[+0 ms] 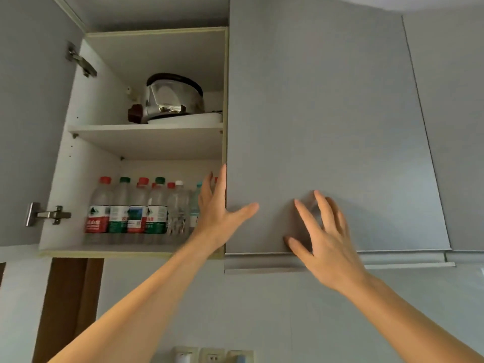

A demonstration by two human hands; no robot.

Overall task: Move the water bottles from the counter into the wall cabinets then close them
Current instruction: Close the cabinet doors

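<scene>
Both hands released, fingers spread: R hand [323, 237] flat against closed cabinet door [327, 127]; L hand [218, 208] at door edge. Water bottles [136, 210] upright on bottom shelf [110, 248], L cabinet open.

Showing at 9 o'clock: about nine water bottles [119, 210], count uncertain behind the hand; two hinges [48, 214]; one steel pot [172, 96]; three wall sockets [212, 356] at 6 o'clock.

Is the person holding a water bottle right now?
No, both the left hand and the right hand are spread flat against the closed cabinet door, while the water bottles stand on the lower shelf.
</scene>
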